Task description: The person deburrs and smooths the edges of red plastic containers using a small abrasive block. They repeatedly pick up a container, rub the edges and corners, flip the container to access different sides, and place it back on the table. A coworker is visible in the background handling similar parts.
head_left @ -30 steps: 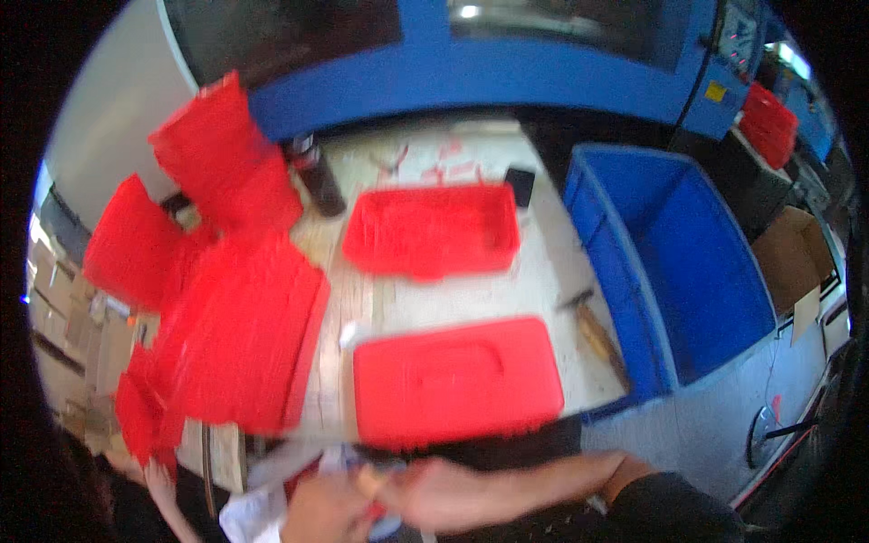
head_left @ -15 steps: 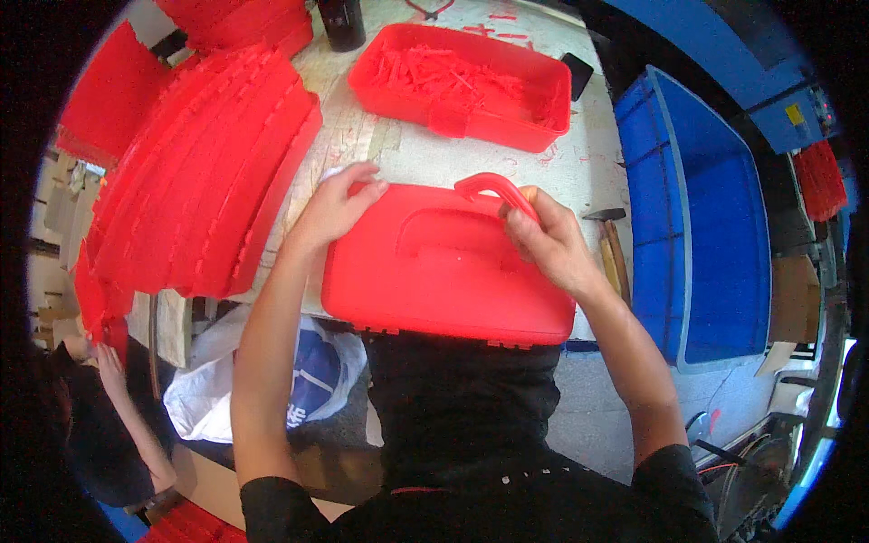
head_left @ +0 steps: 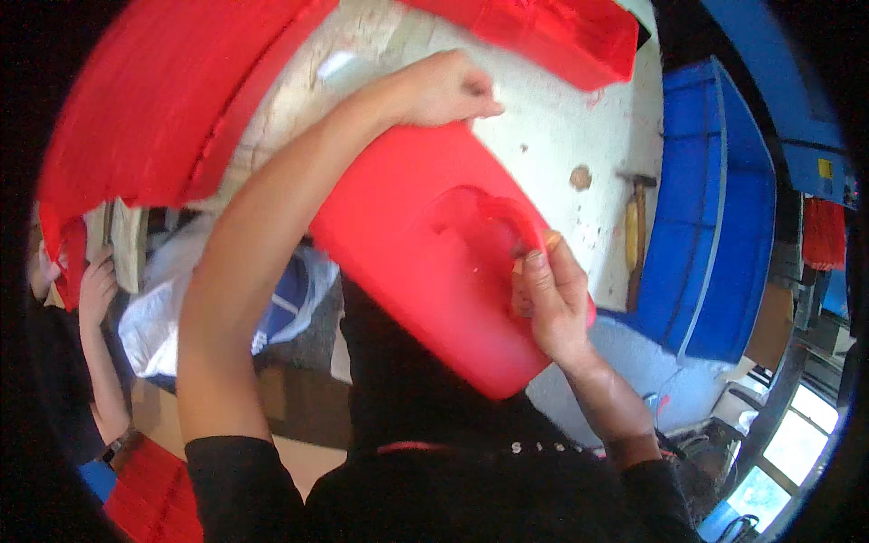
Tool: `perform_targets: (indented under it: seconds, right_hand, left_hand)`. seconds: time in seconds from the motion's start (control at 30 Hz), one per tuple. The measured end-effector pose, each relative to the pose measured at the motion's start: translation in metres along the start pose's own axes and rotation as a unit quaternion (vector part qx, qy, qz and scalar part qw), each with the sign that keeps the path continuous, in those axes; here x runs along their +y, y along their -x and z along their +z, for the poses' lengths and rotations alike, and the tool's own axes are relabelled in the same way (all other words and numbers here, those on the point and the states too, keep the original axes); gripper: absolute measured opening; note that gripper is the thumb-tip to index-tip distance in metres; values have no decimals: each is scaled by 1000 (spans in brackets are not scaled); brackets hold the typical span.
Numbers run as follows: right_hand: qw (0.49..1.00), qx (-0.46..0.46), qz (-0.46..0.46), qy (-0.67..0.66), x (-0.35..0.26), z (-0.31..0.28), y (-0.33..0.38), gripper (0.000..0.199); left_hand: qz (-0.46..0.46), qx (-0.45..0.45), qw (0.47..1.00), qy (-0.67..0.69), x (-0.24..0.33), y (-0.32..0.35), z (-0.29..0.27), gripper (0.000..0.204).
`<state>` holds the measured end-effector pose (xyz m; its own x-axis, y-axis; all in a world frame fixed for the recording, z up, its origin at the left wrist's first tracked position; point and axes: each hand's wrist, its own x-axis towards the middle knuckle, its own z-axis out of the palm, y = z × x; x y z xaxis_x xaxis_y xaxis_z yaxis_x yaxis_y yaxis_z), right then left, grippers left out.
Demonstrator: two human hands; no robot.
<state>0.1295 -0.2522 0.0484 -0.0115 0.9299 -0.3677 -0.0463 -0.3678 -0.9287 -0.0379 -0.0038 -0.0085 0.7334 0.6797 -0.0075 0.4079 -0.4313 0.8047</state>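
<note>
A flat red plastic lid [head_left: 425, 262] with a moulded handle recess is tilted over the near edge of the white worktable [head_left: 552, 136]. My left hand [head_left: 444, 89] grips its far corner, fingers curled over the edge. At the recess, my right hand [head_left: 548, 303] pinches the red handle strap, thumb up against it. Both forearms come up from below in black sleeves pushed back.
A tall stack of red lids [head_left: 154, 100] lies at the left. A red tray [head_left: 552, 32] sits at the far side. A blue crate [head_left: 715, 208] stands right of the table, a hammer [head_left: 634, 226] beside it. Another person's hand [head_left: 95, 290] shows at the left edge.
The lid lay flat on the table before; now it is lifted and tilted toward me. My left hand has shifted to the far corner and my right hand to the handle.
</note>
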Motion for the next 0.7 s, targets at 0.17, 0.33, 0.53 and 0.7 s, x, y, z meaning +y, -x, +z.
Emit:
perform_targets:
  seconds: [0.17, 0.33, 0.53, 0.7]
  right_hand:
    - [998, 52, -12, 15, 13, -2, 31, 19]
    - [997, 57, -36, 38, 20, -5, 33, 20]
    - [992, 38, -110, -39, 20, -14, 58, 26]
    - [985, 92, -72, -129, 17, -12, 27, 26]
  left_hand:
    - [36, 77, 995, -45, 28, 17, 8, 33]
    - [-241, -5, 968, -68, 50, 101, -1, 63]
    - [-37, 105, 981, -158, 105, 121, -4, 71]
    - [-85, -76, 988, -106, 90, 7, -12, 74]
